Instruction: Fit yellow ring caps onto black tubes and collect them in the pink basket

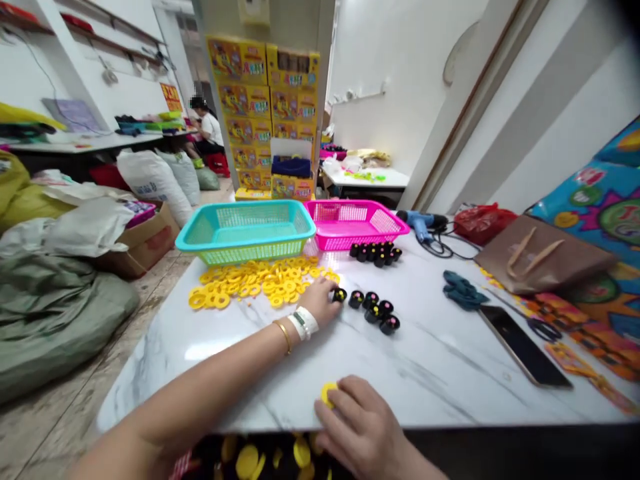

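Note:
My left hand (319, 305) stretches over the marble-patterned table, its fingers closed on a small round black piece (340, 295) with a yellow mark inside. Several like black pieces (373, 312) stand just to its right. To the left of the fingertips spreads a pile of yellow rings (270, 277). At the near edge of the table, my right hand (363, 420) pinches a round yellow piece (328, 393) between its fingers. Below that edge, partly hidden, lies a dark container of loose yellow pieces (247, 460).
Behind the rings stand a turquoise basket (245, 257) and a pink basket (360, 240). More black pieces (375, 253) cluster before the pink one. Farther right are a blue heat gun or drill (421, 223), a phone (525, 343), scissors (545, 329) and a brown bag (545, 253).

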A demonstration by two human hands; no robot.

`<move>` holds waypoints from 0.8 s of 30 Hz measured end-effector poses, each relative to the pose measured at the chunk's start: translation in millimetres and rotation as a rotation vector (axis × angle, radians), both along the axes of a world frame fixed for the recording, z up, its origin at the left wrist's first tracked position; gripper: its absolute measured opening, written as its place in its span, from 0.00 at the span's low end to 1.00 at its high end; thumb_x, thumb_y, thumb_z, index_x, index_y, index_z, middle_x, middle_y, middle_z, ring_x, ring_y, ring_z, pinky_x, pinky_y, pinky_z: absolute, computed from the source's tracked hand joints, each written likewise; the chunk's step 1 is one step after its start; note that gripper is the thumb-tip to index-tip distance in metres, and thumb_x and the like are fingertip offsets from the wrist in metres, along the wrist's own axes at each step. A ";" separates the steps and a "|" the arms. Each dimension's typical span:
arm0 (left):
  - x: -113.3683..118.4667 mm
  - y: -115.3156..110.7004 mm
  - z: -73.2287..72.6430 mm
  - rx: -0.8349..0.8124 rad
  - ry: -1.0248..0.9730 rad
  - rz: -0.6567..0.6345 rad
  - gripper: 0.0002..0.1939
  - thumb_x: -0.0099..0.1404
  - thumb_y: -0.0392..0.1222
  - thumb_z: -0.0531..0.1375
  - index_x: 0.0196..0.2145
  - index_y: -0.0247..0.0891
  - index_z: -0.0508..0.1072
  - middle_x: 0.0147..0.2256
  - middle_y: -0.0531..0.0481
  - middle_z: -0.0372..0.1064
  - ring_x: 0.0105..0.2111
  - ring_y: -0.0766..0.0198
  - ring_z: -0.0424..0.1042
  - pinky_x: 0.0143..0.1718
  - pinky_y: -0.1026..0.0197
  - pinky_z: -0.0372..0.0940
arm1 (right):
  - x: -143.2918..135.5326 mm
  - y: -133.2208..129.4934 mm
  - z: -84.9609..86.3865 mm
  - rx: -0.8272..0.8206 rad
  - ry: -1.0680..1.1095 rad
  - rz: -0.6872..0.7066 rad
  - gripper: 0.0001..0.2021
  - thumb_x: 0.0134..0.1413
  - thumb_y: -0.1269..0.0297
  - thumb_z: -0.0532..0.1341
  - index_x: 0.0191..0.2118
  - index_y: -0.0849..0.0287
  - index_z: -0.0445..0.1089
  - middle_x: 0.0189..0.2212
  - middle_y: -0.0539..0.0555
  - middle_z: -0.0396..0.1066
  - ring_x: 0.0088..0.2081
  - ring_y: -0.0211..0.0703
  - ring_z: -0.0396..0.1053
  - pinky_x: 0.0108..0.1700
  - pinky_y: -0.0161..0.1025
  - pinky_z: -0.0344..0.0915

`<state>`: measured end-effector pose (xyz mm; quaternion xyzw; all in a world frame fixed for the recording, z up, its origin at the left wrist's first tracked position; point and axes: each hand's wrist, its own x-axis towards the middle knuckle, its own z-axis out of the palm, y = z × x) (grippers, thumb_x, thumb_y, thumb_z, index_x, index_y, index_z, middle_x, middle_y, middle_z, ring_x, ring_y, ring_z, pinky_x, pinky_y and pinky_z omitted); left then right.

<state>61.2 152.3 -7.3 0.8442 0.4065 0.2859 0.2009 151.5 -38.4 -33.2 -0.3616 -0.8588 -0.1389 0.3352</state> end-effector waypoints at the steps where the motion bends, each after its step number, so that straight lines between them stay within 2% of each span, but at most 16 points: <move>1: -8.4 -6.5 1.2 -0.019 0.011 0.001 0.10 0.53 0.33 0.63 0.36 0.36 0.73 0.34 0.49 0.68 0.32 0.61 0.69 0.39 0.58 0.66 | 1.9 -3.9 1.7 -0.068 -0.002 0.002 0.10 0.61 0.65 0.60 0.44 0.65 0.73 0.34 0.60 0.76 0.38 0.50 0.71 0.40 0.46 0.72; 3: -29.5 -24.1 4.1 -0.071 0.034 -0.006 0.10 0.54 0.34 0.63 0.36 0.36 0.73 0.32 0.50 0.67 0.33 0.61 0.68 0.41 0.57 0.65 | 5.8 -10.4 5.4 -0.176 0.050 0.017 0.12 0.60 0.67 0.62 0.48 0.64 0.73 0.36 0.59 0.76 0.41 0.49 0.70 0.43 0.46 0.71; 7: -71.7 -71.2 11.8 -0.135 0.053 -0.062 0.12 0.56 0.35 0.62 0.40 0.37 0.71 0.32 0.52 0.67 0.32 0.63 0.67 0.40 0.59 0.64 | 13.0 -9.1 13.3 -0.445 0.265 0.038 0.10 0.60 0.67 0.62 0.47 0.58 0.76 0.37 0.57 0.75 0.42 0.47 0.68 0.44 0.46 0.70; 10: -92.6 -107.1 14.8 -0.148 0.024 -0.089 0.11 0.58 0.35 0.61 0.40 0.37 0.70 0.33 0.51 0.67 0.32 0.64 0.67 0.38 0.60 0.64 | 19.9 2.8 21.6 -0.688 0.431 -0.041 0.12 0.62 0.65 0.60 0.48 0.55 0.76 0.36 0.55 0.75 0.40 0.45 0.70 0.43 0.44 0.70; 12: -99.7 -124.2 12.8 -0.169 -0.004 -0.073 0.11 0.58 0.34 0.61 0.40 0.38 0.71 0.34 0.50 0.68 0.33 0.63 0.67 0.37 0.60 0.64 | 25.3 13.3 26.9 -0.809 0.564 -0.141 0.11 0.62 0.63 0.60 0.45 0.56 0.77 0.37 0.55 0.75 0.39 0.43 0.71 0.42 0.41 0.69; 14: -101.5 -133.9 8.3 -0.174 -0.036 -0.043 0.10 0.59 0.35 0.61 0.41 0.37 0.71 0.35 0.49 0.68 0.35 0.62 0.68 0.39 0.59 0.65 | 28.5 23.5 31.2 -0.921 0.730 -0.252 0.12 0.60 0.58 0.61 0.39 0.59 0.79 0.33 0.55 0.75 0.33 0.41 0.71 0.34 0.36 0.68; 17: -98.9 -138.4 -0.2 -0.140 -0.071 -0.017 0.10 0.61 0.37 0.61 0.42 0.37 0.72 0.37 0.47 0.69 0.39 0.59 0.68 0.43 0.57 0.65 | 24.0 32.8 36.3 -1.141 0.976 -0.325 0.17 0.58 0.52 0.62 0.37 0.63 0.77 0.19 0.49 0.69 0.18 0.33 0.61 0.19 0.30 0.55; 19: -96.9 -138.6 -5.5 -0.106 -0.064 -0.012 0.12 0.61 0.38 0.61 0.43 0.36 0.73 0.38 0.47 0.70 0.40 0.58 0.68 0.44 0.56 0.65 | 15.3 34.2 39.5 -1.258 1.048 -0.264 0.16 0.56 0.52 0.64 0.38 0.63 0.76 0.14 0.46 0.65 0.15 0.31 0.56 0.17 0.28 0.50; 21: -96.2 -138.5 -9.7 -0.084 -0.050 -0.011 0.12 0.62 0.39 0.61 0.44 0.36 0.73 0.38 0.47 0.70 0.40 0.58 0.68 0.44 0.56 0.65 | 5.4 33.5 42.2 -1.317 1.028 -0.183 0.14 0.53 0.56 0.67 0.37 0.62 0.76 0.15 0.45 0.66 0.15 0.30 0.58 0.18 0.28 0.53; 24: -96.9 -138.9 -12.3 -0.078 -0.038 -0.017 0.12 0.63 0.40 0.60 0.45 0.37 0.73 0.37 0.47 0.69 0.39 0.58 0.68 0.43 0.56 0.65 | -5.9 33.2 44.6 -1.241 0.978 -0.186 0.11 0.52 0.59 0.67 0.36 0.62 0.77 0.16 0.45 0.67 0.15 0.31 0.60 0.19 0.30 0.57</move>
